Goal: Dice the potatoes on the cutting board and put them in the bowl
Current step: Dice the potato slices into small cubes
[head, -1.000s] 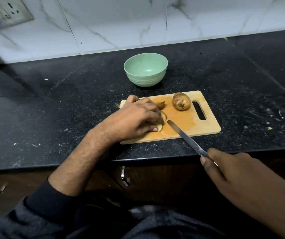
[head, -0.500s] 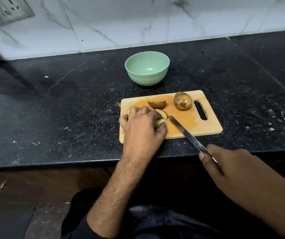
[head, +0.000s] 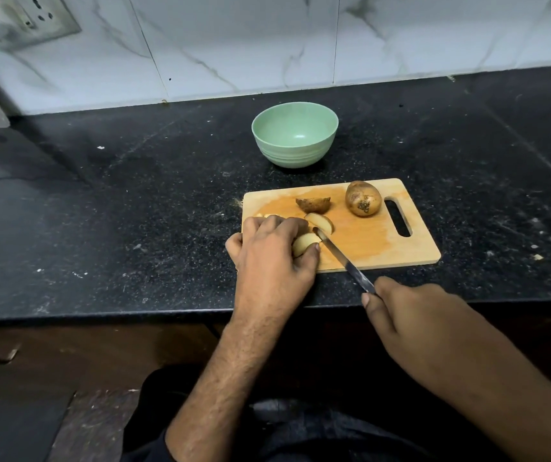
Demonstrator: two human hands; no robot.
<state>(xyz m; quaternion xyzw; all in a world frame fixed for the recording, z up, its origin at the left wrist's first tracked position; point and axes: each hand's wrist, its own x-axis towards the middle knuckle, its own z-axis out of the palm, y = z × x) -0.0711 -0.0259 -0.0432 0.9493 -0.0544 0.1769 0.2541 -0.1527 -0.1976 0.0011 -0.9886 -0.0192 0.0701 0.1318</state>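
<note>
A wooden cutting board (head: 377,241) lies on the black counter. My left hand (head: 272,255) grips a pale potato piece (head: 304,243) at the board's near left corner. In my right hand (head: 411,315) I hold a knife (head: 344,260) by its handle, and the blade tip touches that piece from the right. Another cut slice (head: 321,222) lies just behind the tip. A brown-skinned piece (head: 313,204) sits farther back. One whole potato (head: 363,198) stands near the board's handle slot. The green bowl (head: 295,135) behind the board looks empty.
The black counter (head: 134,211) spreads left and right of the board, and its front edge runs just below my hands. A white marble-tiled wall (head: 267,45) backs it, with a switch plate (head: 30,18) at the upper left and a cable at the far left.
My left arm has swung from the left to straight in front, hand settling on the near-left piece. The knife tip has slid left onto that piece. The view has shifted slightly.
</note>
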